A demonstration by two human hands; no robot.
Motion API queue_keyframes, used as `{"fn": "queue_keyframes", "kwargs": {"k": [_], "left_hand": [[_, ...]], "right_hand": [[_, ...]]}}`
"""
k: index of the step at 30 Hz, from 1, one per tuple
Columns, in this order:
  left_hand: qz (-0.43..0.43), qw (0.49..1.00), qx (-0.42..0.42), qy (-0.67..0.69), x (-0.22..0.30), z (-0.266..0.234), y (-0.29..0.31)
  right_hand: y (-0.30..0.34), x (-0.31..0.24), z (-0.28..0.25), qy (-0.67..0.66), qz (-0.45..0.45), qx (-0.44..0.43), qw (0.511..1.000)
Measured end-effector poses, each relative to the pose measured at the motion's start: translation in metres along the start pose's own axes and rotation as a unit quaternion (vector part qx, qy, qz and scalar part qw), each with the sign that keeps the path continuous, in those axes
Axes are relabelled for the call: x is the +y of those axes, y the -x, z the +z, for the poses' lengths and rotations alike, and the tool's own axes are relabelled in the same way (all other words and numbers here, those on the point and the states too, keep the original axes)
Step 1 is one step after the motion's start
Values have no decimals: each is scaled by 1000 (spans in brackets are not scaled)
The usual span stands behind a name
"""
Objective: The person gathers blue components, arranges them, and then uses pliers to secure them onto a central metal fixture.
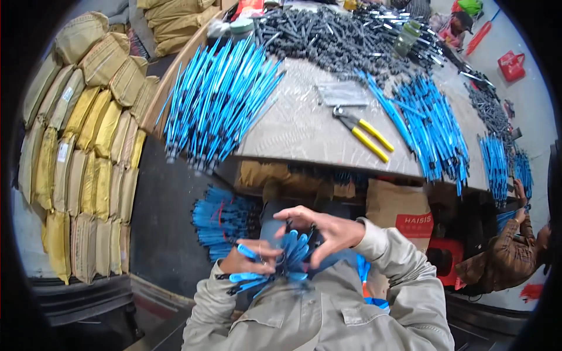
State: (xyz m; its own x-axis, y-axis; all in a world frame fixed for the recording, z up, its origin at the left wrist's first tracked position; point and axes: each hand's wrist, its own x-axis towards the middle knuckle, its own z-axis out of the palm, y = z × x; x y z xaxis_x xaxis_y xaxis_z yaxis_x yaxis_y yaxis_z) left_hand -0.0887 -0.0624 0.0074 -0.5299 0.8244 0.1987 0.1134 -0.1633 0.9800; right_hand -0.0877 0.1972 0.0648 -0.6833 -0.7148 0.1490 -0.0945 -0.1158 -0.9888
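Note:
In front of my lap is a bundle of thin blue rods with black ends point(295, 248), seen mostly end-on. My left hand point(254, 257) is closed round its left side, and several rods stick out between and below the fingers. My right hand point(331, 231) arches over the bundle's right side with thumb and fingers spread apart. Whether its palm touches the rods I cannot tell. To the left, below the table edge, another bundle of blue rods point(216, 222) is tied with a red band.
On the table point(287, 126) lie a heap of blue rods point(219, 99), another blue rod pile point(430, 123), yellow-handled pliers point(366, 134) and a mound of black parts point(333, 44). Stacked sacks point(88, 158) line the left. A paper sack point(398, 205) stands under the table. A co-worker point(506, 257) is at right.

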Motion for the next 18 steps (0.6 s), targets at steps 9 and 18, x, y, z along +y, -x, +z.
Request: {"fn": "queue_keyframes", "kwargs": {"k": [9,18], "left_hand": [[-42,978,-76,187,-16,-33,-14],[-85,940,-32,328,-32,-48,-9]], "right_hand": [[-87,-30,-300,504,70,350,787],[-186,5,-389,811,105,247,519]]}}
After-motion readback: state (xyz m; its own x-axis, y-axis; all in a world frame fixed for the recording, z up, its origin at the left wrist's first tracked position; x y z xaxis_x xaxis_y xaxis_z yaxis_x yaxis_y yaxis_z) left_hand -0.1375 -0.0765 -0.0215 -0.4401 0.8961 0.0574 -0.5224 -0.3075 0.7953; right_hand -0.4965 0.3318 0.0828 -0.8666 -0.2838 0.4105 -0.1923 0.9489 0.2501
